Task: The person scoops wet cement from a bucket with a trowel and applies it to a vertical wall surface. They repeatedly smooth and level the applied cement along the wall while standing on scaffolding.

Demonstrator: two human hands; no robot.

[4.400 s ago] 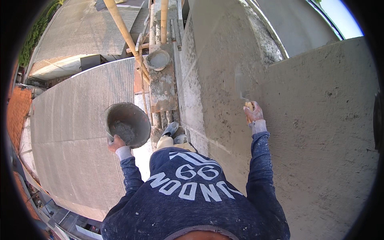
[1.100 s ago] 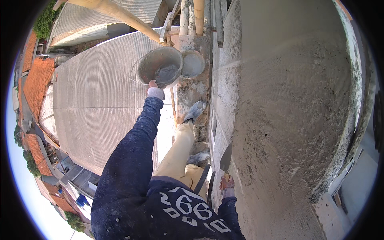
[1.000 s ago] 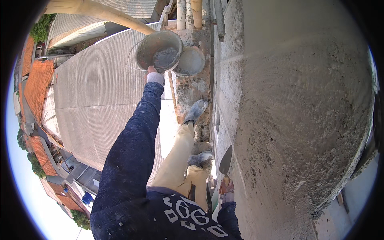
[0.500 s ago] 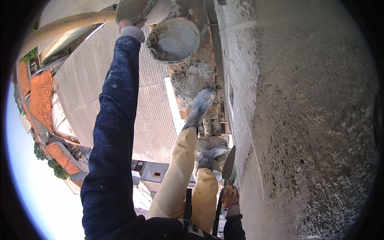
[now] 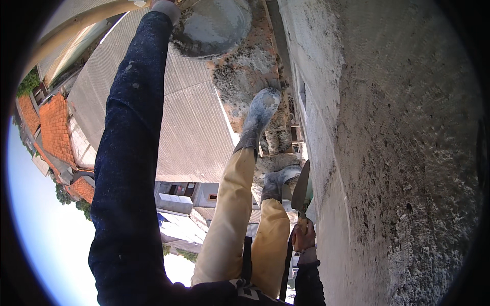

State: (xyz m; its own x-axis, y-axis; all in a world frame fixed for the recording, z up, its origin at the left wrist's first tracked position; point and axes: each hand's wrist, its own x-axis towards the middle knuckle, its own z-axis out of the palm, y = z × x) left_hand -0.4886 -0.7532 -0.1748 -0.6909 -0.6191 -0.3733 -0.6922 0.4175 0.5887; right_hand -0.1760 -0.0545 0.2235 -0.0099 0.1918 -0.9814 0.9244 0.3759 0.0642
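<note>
My right hand (image 5: 304, 235) is closed around the wooden handle of a trowel (image 5: 301, 189). The pointed metal blade stands upward, close beside the rough plastered wall (image 5: 398, 153). Far ahead, my left arm in its dark blue sleeve stretches to the top edge, where only the wrist and a bit of my left hand (image 5: 166, 7) show. Its fingers are cut off by the picture's edge, so what they touch is hidden. Just right of it lies a round tub (image 5: 204, 53) with wet grey mortar (image 5: 212, 23) inside, partly out of view.
My grey-spattered boots (image 5: 263, 109) stand on a narrow, mortar-stained scaffold platform (image 5: 237, 79) along the wall. A wooden pole (image 5: 84, 19) crosses the upper left. Beyond the platform's left edge, a corrugated roof (image 5: 191, 135) and orange tiled roofs (image 5: 56, 130) lie well below.
My left hand has moved up to the picture's edge, and the bucket beside it has left the view. The tub has shifted upward. My right hand still holds the trowel.
</note>
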